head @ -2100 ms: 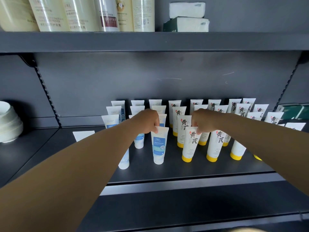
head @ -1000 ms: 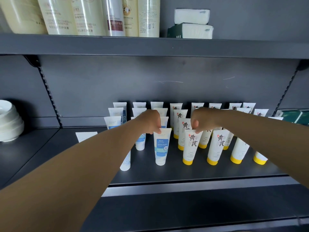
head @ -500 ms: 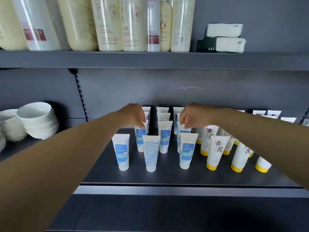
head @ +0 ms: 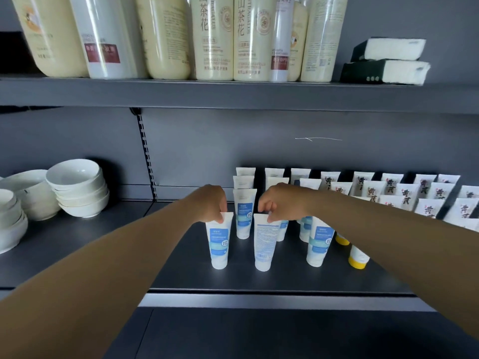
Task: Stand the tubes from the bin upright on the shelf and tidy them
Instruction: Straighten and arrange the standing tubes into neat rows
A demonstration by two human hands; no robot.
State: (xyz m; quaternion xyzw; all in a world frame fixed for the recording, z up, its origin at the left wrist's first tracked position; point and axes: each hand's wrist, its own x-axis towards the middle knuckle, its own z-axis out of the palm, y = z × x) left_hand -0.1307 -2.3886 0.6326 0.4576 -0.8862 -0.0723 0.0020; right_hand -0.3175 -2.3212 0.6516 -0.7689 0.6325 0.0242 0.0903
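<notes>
Here, 2 blue-label tubes upright at the front of the dark shelf (head: 285,283): left hand (head: 211,203) pinching the crimp of the front-left tube (head: 219,242), right hand (head: 283,202) pinching the back-facing tube (head: 264,244) at its 3 o'clock. White bowls (head: 77,187) at 9 o'clock.

Upper shelf (head: 233,95): a row of tall cream and white bottles (head: 215,37), standing upright and packed side by side. Right of them, two dark-wrapped packs (head: 386,60), possibly tissues, stacked one on the other. Lower level, far left: stacked white bowls (head: 77,187) beside further white dishes (head: 15,211), partly cut off by the frame.
</notes>
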